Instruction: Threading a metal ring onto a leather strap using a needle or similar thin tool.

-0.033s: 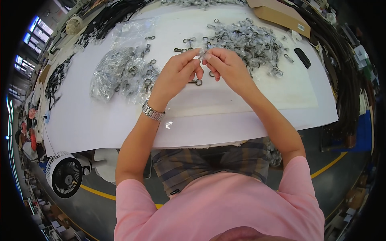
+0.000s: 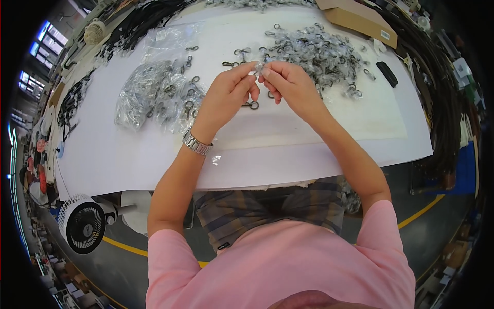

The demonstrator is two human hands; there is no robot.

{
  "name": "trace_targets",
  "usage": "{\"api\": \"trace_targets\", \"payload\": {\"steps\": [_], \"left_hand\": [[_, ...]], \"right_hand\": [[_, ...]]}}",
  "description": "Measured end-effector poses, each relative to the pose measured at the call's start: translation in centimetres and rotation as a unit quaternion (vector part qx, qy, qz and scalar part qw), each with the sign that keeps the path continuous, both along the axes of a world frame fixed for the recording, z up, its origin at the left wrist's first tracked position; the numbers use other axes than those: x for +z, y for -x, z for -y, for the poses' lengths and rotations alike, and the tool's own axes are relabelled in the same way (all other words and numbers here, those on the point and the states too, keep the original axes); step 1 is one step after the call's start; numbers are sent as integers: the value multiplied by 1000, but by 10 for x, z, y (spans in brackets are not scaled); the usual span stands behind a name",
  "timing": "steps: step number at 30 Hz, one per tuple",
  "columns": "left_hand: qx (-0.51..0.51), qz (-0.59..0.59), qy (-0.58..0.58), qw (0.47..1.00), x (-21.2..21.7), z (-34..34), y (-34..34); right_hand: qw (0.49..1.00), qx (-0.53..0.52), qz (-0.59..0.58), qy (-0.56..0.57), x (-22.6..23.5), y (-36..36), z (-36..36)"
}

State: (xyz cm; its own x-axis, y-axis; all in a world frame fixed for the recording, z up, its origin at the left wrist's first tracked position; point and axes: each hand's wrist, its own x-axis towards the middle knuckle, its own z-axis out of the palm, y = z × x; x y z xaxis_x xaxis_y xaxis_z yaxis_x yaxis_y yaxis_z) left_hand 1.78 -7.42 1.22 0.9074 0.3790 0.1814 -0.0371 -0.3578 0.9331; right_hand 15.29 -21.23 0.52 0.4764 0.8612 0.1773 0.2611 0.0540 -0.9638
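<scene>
The left hand (image 2: 229,92) and the right hand (image 2: 293,87) meet over the desk (image 2: 118,159), each grip pinched at the fingertips on a small clear piece (image 2: 259,67); the piece sits between the two hands, near the left edge of a heap of plastic-wrapped metal clasps (image 2: 321,54), mostly covered by fingers, so its shape and contents are hard to make out; a loose clasp (image 2: 250,105) lies just on the near side of the hands, its left end hard to make out; to the left rests a crumpled clear bag (image 2: 136,98), its glare blurring what is inside; at the far right a cardboard box (image 2: 355,23) is partly cut off by the upper edge; near it lies a black object (image 2: 386,74), its kind unclear.
</scene>
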Motion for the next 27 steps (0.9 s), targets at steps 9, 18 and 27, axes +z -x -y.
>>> {"api": "trace_targets", "payload": {"steps": [9,18,27], "left_hand": [[-36,-58,110,992,-2,-9,-1],[79,99,228,965,-2,-54,10],[119,106,229,960,-6,-58,10]], "right_hand": [[989,75,-120,44,3,-4,1],[961,12,-266,-78,3,-26,-5],[808,1,582,86,-32,40,-58]]}}
